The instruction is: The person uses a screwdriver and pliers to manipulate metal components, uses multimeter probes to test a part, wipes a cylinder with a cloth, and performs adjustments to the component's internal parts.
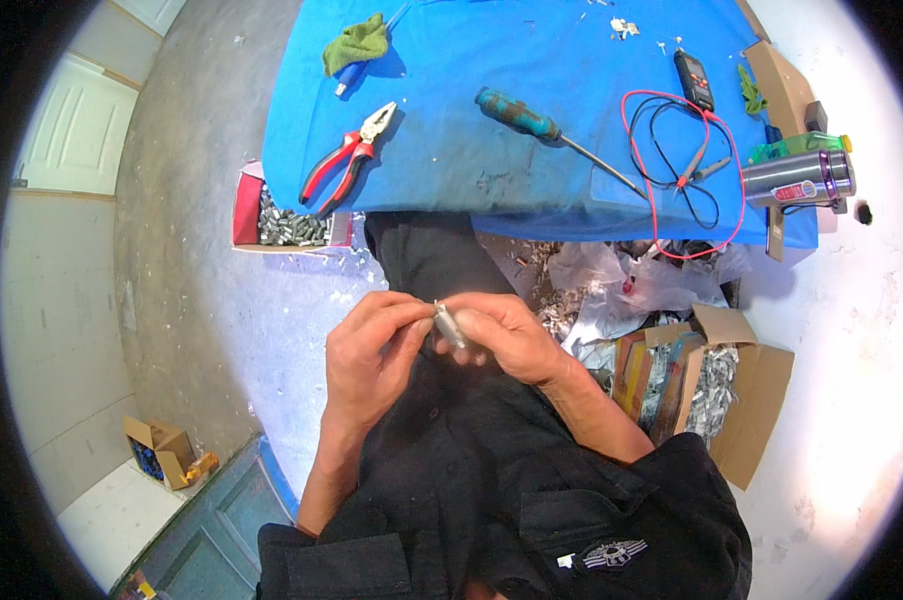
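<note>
A small silvery-grey cylindrical piece (448,326) is held between my two hands over my dark trousers. My left hand (372,355) pinches at its upper end with thumb and forefinger. My right hand (507,340) has thumb and fingers closed round the piece. Above them on the blue cloth (452,60) lie red-and-black pliers (344,160), a long screwdriver with a teal handle (517,112) and a black meter (694,80) with red and black leads.
A steel flask (792,182) and green bottle stand at the table's right. An open box of metal pieces (292,220) is at left, beside the table. Cartons with shredded scrap (717,390) and crumpled plastic lie below right; a small carton (152,450) sits lower left.
</note>
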Demonstrator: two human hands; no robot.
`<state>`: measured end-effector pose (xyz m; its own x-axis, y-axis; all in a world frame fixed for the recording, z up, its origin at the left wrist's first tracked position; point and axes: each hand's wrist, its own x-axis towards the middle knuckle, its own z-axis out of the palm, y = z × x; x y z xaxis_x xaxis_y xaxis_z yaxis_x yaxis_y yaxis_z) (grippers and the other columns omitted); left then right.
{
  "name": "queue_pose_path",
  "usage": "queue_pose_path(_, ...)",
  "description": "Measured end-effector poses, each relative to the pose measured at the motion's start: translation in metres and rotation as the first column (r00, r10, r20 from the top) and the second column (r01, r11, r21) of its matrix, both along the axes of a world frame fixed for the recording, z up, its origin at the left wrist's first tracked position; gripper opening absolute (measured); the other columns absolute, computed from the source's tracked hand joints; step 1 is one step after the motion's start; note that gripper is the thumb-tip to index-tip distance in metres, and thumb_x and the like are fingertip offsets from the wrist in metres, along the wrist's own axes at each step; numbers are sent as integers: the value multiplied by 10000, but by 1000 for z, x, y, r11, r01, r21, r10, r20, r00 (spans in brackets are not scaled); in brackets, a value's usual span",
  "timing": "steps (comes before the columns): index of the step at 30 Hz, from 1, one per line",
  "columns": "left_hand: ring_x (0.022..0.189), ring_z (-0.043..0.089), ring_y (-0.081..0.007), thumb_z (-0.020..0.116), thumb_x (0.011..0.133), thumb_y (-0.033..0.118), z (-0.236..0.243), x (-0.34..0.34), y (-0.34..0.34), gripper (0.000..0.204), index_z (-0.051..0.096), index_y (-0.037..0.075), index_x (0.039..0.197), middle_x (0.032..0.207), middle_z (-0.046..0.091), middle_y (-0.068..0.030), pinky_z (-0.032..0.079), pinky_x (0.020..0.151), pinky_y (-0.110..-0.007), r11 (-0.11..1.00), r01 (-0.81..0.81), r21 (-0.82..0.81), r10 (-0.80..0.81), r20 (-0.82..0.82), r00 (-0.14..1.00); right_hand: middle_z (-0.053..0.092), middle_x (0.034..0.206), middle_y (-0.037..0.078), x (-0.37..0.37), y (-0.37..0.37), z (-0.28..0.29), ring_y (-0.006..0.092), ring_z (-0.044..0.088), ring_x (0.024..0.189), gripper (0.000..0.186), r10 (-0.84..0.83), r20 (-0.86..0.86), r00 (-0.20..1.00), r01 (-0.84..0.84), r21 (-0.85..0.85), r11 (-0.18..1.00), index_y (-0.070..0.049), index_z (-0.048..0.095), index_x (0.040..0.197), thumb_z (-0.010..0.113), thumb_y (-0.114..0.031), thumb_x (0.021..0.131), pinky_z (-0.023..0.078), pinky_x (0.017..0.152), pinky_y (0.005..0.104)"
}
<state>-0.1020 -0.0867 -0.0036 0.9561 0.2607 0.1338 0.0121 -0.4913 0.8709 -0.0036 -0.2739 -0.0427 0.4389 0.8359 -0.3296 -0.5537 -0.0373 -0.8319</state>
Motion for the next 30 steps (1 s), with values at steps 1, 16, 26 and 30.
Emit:
queue_pose_path(1, 849, 719, -273, 753, 899, -23, 0, 0, 0, 148, 752, 7, 1044, 995, 723, -139, 564, 724, -342, 1000, 6, 19, -7, 21, 1000, 731, 988, 28, 0, 0, 0, 62, 619, 776, 332, 6, 2, 1000, -6, -20, 1000, -25, 671, 1281, 505, -257, 1111, 491, 653, 225)
queue_pose_path(16, 873, 717, -341, 767, 853, -26, -7, 0, -1, 172, 719, 10, 1015, 977, 717, -141, 581, 762, -404, 985, 61, 163, -70, 49, 996, 679, 822, 5, -3, 6, 5, 68, 567, 690, 330, 25, 188, 982, -3, -117, 993, -22, 688, 1022, 507, -283, 1114, 479, 627, 256)
queue_pose_path(26, 857, 700, -349, 728, 881, 4, -6, -1, -3, 112, 684, 18, 983, 954, 694, -135, 576, 733, -421, 948, 78, 309, -85, 8, 996, 654, 782, 21, -3, 4, 1, 99, 585, 730, 321, 93, 271, 958, -63, -120, 991, -1, 678, 969, 534, -257, 1099, 485, 678, 300)
queue_pose_path(30, 837, 682, -350, 726, 864, -8, -7, -4, -3, 142, 645, 18, 978, 930, 659, -139, 566, 708, -437, 932, 109, 346, -113, -11, 994, 645, 772, 29, -7, 7, 0, 110, 591, 738, 281, 66, 333, 941, -34, -101, 994, 9, 673, 996, 545, -220, 1097, 493, 688, 308)
